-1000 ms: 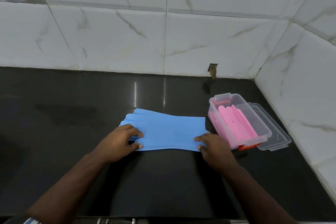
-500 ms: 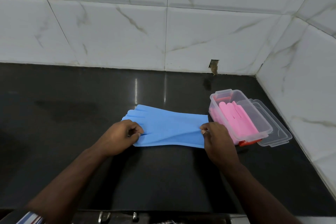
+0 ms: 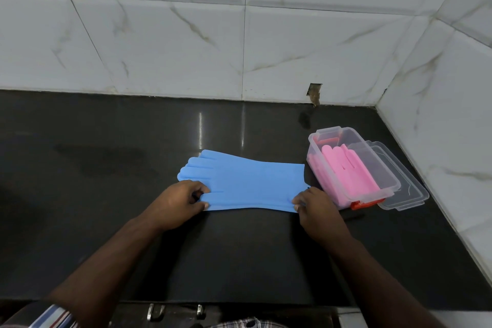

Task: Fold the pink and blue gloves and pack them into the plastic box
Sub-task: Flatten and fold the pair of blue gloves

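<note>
Since the earlier frame the right hand (image 3: 315,206) has slid back to the near cuff corner of the blue glove (image 3: 250,182), which lies flat on the counter (image 3: 106,168) beside the plastic box (image 3: 351,168) holding the pink glove (image 3: 346,173). Both hands pinch its near edge, the left hand (image 3: 181,201) at the thumb end. A clean fold likely needs both corners lifted evenly.

- The gloves (image 3: 247,184) lie flat on the table (image 3: 111,157), their fingers to the left and their cuff to the right.
- The left hand (image 3: 178,204) holds their near left corner; the right hand (image 3: 315,208) holds their near right corner.
- The plastic box (image 3: 354,168) stands on the table just right of the cuff, with a second pair of gloves (image 3: 348,170) inside.
- The lid (image 3: 399,181) lies against the box's right side.
- Tiled walls (image 3: 292,48) rise behind and to the right.
</note>
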{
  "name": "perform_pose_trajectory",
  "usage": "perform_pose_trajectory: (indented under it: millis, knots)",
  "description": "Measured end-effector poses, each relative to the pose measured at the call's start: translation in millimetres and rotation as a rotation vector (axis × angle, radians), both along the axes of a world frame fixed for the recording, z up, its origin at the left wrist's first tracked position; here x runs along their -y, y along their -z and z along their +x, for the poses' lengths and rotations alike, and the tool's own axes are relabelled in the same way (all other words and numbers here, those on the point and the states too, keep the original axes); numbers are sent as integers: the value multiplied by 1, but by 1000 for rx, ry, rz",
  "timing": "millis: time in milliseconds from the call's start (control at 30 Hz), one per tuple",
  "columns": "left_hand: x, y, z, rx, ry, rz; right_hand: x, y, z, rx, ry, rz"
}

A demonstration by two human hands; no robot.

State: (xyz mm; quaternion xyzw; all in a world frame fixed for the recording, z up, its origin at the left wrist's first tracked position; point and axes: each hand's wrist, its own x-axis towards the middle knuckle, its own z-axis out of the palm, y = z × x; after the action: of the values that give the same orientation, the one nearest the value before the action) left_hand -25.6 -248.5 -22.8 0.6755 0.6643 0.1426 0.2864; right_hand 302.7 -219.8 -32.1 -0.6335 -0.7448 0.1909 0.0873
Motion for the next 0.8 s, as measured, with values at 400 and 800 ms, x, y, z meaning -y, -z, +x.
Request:
perform_pose_trajectory:
  millis: [400,800]
  knots:
    - [7,-4,-3,-33,-24,17,12,4,0,-159,-2,114]
    - [17,-4,-2,84,-120,140,-3,-2,1,-197,115,69]
